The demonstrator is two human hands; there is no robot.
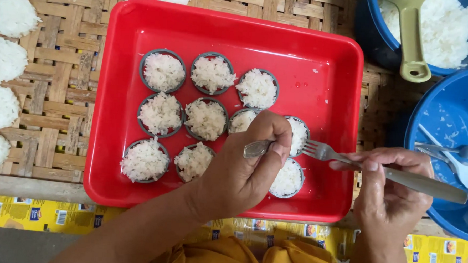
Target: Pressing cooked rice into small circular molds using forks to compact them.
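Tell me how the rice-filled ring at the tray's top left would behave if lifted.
The ring looks bottomless, so rice would probably drop out. The heaped grains seem loose and sticky, likely crumbling. On the smooth red tray it may slide easily.

a woven bamboo mat (pixel 62 87) is serving as the work surface. it is carrying a red tray (pixel 330 88), flat white rice cakes (pixel 3 58) along its left edge, and two blue bowls (pixel 450 109) at right.
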